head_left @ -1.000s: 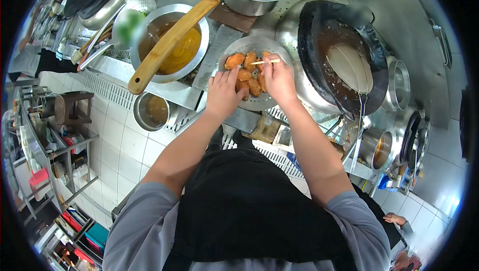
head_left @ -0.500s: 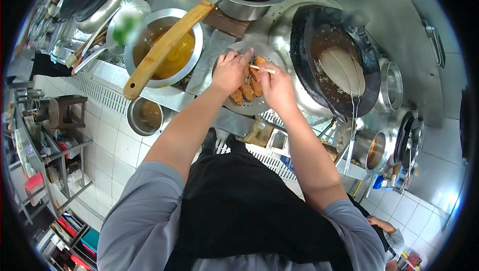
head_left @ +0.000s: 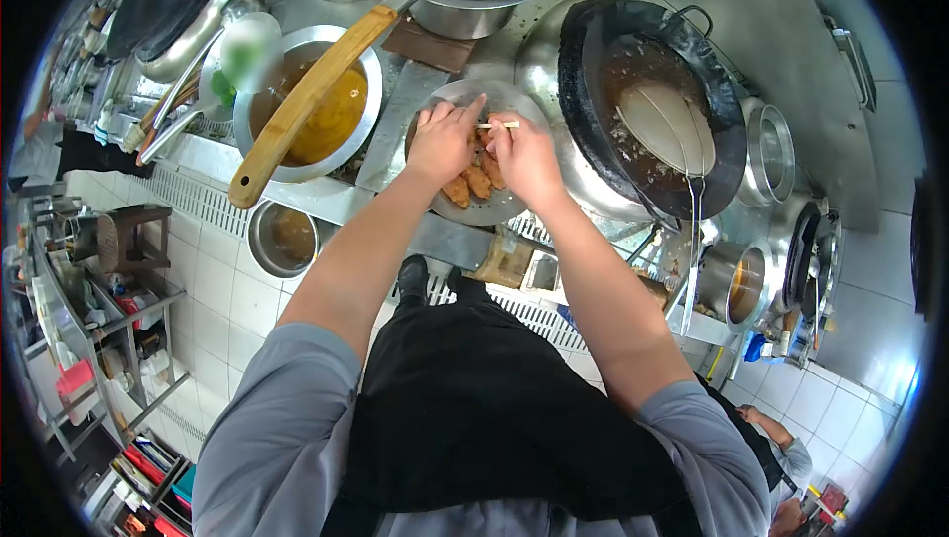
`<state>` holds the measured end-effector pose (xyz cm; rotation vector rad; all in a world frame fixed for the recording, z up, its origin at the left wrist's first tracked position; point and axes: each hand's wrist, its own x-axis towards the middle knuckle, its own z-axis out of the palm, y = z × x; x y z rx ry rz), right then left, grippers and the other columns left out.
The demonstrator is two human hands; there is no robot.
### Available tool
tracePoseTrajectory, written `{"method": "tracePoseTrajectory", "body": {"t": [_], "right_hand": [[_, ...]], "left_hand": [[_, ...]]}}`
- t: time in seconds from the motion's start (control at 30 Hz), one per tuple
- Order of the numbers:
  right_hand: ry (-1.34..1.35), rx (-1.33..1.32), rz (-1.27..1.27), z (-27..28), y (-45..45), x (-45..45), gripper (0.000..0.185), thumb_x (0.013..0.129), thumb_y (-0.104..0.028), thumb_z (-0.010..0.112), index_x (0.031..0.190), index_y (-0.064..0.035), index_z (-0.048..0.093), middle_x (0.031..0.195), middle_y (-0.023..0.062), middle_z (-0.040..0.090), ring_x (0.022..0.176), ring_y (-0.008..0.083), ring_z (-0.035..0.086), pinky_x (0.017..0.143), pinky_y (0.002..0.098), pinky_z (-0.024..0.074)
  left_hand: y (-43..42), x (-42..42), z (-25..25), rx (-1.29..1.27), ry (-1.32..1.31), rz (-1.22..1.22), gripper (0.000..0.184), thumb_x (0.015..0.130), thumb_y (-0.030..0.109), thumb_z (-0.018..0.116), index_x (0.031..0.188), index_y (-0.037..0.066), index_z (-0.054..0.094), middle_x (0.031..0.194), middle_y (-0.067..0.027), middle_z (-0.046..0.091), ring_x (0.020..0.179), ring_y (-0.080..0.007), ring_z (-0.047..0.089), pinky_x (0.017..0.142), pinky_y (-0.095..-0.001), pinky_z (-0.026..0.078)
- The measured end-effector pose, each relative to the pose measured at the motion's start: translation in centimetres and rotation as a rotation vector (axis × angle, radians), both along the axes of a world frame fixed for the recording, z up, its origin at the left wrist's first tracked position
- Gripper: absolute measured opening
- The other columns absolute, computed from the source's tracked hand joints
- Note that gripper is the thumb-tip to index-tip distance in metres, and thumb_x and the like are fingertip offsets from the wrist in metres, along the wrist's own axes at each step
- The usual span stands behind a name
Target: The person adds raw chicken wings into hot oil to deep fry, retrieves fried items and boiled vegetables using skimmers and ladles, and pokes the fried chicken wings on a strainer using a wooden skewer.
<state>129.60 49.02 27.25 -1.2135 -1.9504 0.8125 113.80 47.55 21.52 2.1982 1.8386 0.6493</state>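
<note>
A round perforated metal tray [head_left: 509, 203] holds several orange-brown fried pieces [head_left: 477, 181], partly hidden by my hands. Over the tray's left side, my left hand [head_left: 444, 145] rests on the upper pieces with its fingers apart; whether it grips one is hidden. My right hand [head_left: 524, 157] pinches a short pale stick [head_left: 501, 125] whose tip points left, towards my left fingers.
A bowl of yellow liquid [head_left: 341, 122] stands at the left, with a wooden handle [head_left: 316, 102] across it. On the right, a black wok [head_left: 727, 157] holds dark oil and a wire strainer [head_left: 664, 127]. A co-worker's arm [head_left: 771, 425] shows lower right.
My left hand has moved from the tray's lower left up over the upper pieces. The right hand still holds the stick near them. The whole view has shifted slightly.
</note>
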Motion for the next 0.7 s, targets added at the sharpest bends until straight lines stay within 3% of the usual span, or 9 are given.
{"method": "tracePoseTrajectory", "body": {"t": [0.17,0.3,0.57,0.7], "right_hand": [[-0.083,-0.134,0.005,2.7,-0.3,0.9,0.016,0.094,-0.012,0.057,0.102,0.0005,0.063,0.092,0.023,0.067,0.082,0.0417,0.064,0.075,0.045,0.0519],[-0.069,-0.083,0.0,0.7,-0.7,0.8,0.015,0.094,-0.011,0.057,0.102,0.0004,0.063,0.088,0.0227,0.067,0.077,0.041,0.065,0.072,0.0446,0.0523],[-0.015,-0.181,0.039,-1.3,-0.3,0.7,0.016,0.095,-0.013,0.055,0.101,-0.0001,0.064,0.085,0.019,0.068,0.073,0.0303,0.069,0.068,0.0416,0.053],[-0.039,-0.214,-0.001,3.2,-0.6,1.6,0.017,0.095,-0.014,0.055,0.1,-0.0004,0.064,0.083,0.0197,0.068,0.074,0.0339,0.068,0.069,0.0431,0.0529]], "left_hand": [[-0.1,-0.1,0.1,0.042,-0.019,0.02,0.073,0.078,0.015,0.067,0.146,0.014,0.041,0.114,-0.0057,0.065,0.113,-0.0233,0.052,0.094,-0.043,0.037],[-0.4,-0.9,0.2,0.032,-0.066,0.036,0.072,0.078,0.012,0.065,0.146,0.013,0.042,0.114,-0.0066,0.066,0.116,-0.0237,0.051,0.097,-0.0434,0.036],[-0.6,-0.1,0.1,0.032,0.003,-0.034,0.076,0.077,0.014,0.069,0.147,0.015,0.039,0.113,-0.0072,0.067,0.118,-0.0242,0.051,0.099,-0.0435,0.035],[-0.4,0.2,0.0,0.049,0.028,-0.01,0.071,0.079,0.012,0.067,0.146,0.013,0.042,0.112,-0.0069,0.067,0.115,-0.0246,0.052,0.098,-0.043,0.036]]}}
